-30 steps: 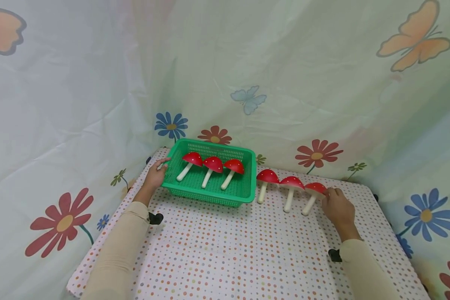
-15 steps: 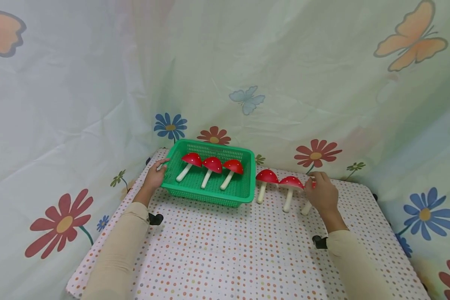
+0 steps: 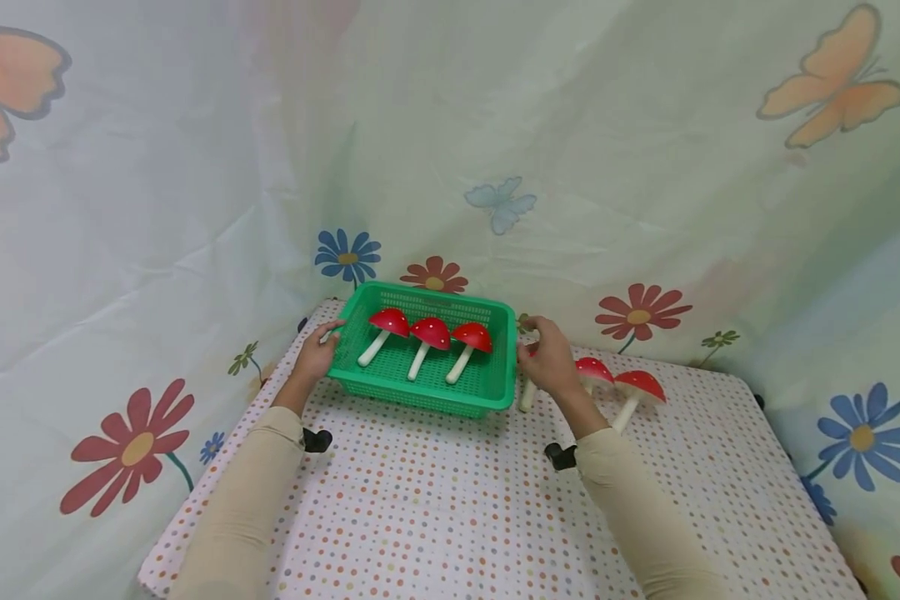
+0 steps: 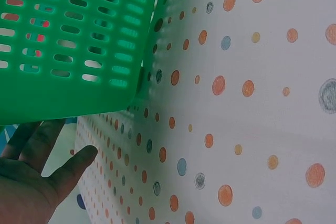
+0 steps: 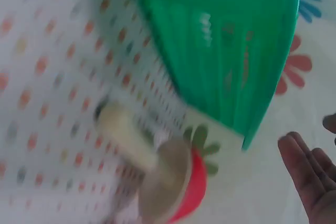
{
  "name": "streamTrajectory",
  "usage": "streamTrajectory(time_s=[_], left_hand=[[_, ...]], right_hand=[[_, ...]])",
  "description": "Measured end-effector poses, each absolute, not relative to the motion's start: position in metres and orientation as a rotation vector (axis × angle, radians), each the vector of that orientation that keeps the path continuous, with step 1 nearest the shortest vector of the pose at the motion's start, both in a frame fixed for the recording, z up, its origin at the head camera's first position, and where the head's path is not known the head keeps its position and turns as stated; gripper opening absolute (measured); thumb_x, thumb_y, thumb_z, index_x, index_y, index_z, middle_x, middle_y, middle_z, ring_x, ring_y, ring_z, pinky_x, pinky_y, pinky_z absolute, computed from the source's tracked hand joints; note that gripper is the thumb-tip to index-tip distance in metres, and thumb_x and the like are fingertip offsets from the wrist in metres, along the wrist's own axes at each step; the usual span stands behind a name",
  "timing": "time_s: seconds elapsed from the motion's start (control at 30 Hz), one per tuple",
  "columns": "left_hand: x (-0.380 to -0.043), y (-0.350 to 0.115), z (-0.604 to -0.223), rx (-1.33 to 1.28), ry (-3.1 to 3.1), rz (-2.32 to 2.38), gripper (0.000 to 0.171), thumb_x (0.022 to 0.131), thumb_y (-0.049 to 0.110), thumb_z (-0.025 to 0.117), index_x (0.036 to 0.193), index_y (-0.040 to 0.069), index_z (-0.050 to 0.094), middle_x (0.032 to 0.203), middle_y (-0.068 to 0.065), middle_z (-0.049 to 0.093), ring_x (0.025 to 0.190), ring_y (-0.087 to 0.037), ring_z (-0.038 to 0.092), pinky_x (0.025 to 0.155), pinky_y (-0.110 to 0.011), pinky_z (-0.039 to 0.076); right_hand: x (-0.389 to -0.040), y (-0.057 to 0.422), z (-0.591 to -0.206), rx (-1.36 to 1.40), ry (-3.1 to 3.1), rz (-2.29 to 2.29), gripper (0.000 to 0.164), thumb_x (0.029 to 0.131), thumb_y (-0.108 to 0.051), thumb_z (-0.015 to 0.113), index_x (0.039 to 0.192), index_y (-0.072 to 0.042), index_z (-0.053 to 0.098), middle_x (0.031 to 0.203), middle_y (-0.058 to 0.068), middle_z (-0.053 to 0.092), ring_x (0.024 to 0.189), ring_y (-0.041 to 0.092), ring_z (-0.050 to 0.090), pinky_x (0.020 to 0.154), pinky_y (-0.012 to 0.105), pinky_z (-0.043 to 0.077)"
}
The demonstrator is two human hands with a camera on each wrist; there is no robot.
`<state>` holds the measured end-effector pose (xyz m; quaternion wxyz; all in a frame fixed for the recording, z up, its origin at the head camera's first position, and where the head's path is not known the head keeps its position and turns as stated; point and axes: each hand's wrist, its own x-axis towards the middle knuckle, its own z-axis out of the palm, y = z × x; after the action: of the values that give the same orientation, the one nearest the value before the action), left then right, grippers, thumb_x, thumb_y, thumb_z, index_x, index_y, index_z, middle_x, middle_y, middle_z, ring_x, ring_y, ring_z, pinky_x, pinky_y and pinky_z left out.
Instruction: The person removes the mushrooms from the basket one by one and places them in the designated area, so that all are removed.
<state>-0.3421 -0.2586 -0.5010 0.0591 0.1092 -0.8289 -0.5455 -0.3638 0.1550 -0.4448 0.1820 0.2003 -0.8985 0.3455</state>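
Note:
A green plastic basket (image 3: 412,400) stands at the back of the table, with three red-capped toy mushrooms (image 3: 431,333) lying inside it. My left hand (image 3: 315,360) is at the basket's left end, its fingertips at the rim and its thumb stretched out in the left wrist view. Close beside the right end is my right hand (image 3: 551,360), its fingers extended and holding nothing. Below and behind that hand lies another mushroom, its cream stem (image 3: 527,396) showing while most of its cap is hidden. In the right wrist view this mushroom (image 5: 195,187) appears blurred near the basket wall.
Two more mushrooms lie to the right of my right hand, one partly hidden cap (image 3: 595,370) and one at the row's end (image 3: 640,384). A dotted cloth (image 3: 435,517) covers the table. A patterned curtain (image 3: 570,250) hangs right behind the basket.
My right hand has moved left, from the rightmost mushroom past the row to the basket's right end. The mushrooms and basket stay put, and my left hand keeps its place.

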Motion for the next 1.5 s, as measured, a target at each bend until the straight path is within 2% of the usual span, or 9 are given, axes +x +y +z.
streamTrajectory(time_s=[0.13,0.27,0.43,0.57,0.7,0.87,1.07,1.3,1.5], left_hand=[[-0.341,-0.258,-0.500,0.342,-2.519,-1.661,0.040,0.108,0.032,0.037,0.147,0.028,0.045,0.164,-0.006,0.024,0.149,-0.036,0.027,0.119,-0.055,0.028],[-0.340,-0.259,-0.500,0.361,-2.518,-1.662,0.040,0.108,0.033,0.037,0.147,0.030,0.045,0.164,-0.006,0.025,0.149,-0.036,0.027,0.118,-0.056,0.028],[-0.342,-0.260,-0.501,0.333,-2.505,-1.653,0.040,0.108,0.031,0.038,0.147,0.026,0.046,0.163,-0.007,0.026,0.148,-0.036,0.027,0.118,-0.056,0.028],[-0.343,-0.258,-0.502,0.319,-2.523,-1.626,0.041,0.108,0.032,0.038,0.148,0.026,0.045,0.163,-0.007,0.026,0.148,-0.036,0.029,0.118,-0.056,0.029],[-0.344,-0.258,-0.503,0.326,-2.524,-1.615,0.040,0.108,0.033,0.039,0.147,0.028,0.046,0.163,-0.006,0.027,0.148,-0.035,0.030,0.117,-0.056,0.030],[-0.345,-0.258,-0.503,0.310,-2.515,-1.626,0.040,0.108,0.034,0.039,0.147,0.029,0.046,0.163,-0.005,0.026,0.148,-0.035,0.029,0.118,-0.056,0.029],[-0.345,-0.259,-0.505,0.319,-2.510,-1.637,0.040,0.107,0.035,0.039,0.146,0.031,0.047,0.163,-0.004,0.027,0.148,-0.035,0.028,0.118,-0.056,0.029],[-0.346,-0.259,-0.505,0.324,-2.505,-1.649,0.040,0.107,0.034,0.039,0.146,0.030,0.047,0.164,-0.003,0.025,0.148,-0.034,0.029,0.118,-0.055,0.029],[-0.345,-0.258,-0.503,0.333,-2.508,-1.657,0.040,0.107,0.034,0.039,0.146,0.030,0.047,0.164,-0.004,0.025,0.149,-0.035,0.028,0.118,-0.056,0.029]], right_hand=[[-0.368,0.120,-0.449,0.587,-2.680,1.100,0.054,0.089,-0.004,0.069,0.138,0.000,0.046,0.135,0.025,0.051,0.098,0.038,0.068,0.080,0.047,0.059],[-0.378,0.091,-0.458,0.483,-2.878,0.898,0.063,0.089,-0.012,0.070,0.143,-0.001,0.040,0.135,0.024,0.050,0.105,0.038,0.062,0.086,0.050,0.056],[-0.393,0.070,-0.465,0.307,-3.038,0.595,0.070,0.089,-0.011,0.067,0.149,0.000,0.032,0.139,0.027,0.045,0.098,0.038,0.064,0.080,0.049,0.058],[-0.401,0.064,-0.469,0.229,-3.073,0.496,0.070,0.091,-0.009,0.063,0.151,0.002,0.029,0.144,0.030,0.042,0.097,0.039,0.066,0.079,0.048,0.059],[-0.405,0.064,-0.474,0.219,-3.048,0.427,0.061,0.094,-0.008,0.059,0.149,0.002,0.034,0.135,0.028,0.052,0.100,0.038,0.066,0.082,0.048,0.059],[-0.409,0.063,-0.480,0.229,-2.986,0.323,0.049,0.097,-0.008,0.055,0.143,0.002,0.044,0.119,0.024,0.064,0.092,0.036,0.068,0.073,0.046,0.059],[-0.411,0.061,-0.486,0.237,-2.965,0.273,0.043,0.097,-0.009,0.055,0.138,0.003,0.051,0.115,0.021,0.067,0.090,0.035,0.069,0.071,0.046,0.059],[-0.409,0.061,-0.484,0.219,-2.941,0.330,0.011,0.096,-0.007,0.056,0.098,-0.002,0.066,0.095,0.016,0.070,0.079,0.031,0.068,0.063,0.043,0.058],[-0.406,0.061,-0.481,0.221,-2.873,0.412,0.016,0.096,-0.010,0.059,0.090,0.000,0.070,0.097,0.016,0.068,0.071,0.029,0.065,0.061,0.041,0.057]])
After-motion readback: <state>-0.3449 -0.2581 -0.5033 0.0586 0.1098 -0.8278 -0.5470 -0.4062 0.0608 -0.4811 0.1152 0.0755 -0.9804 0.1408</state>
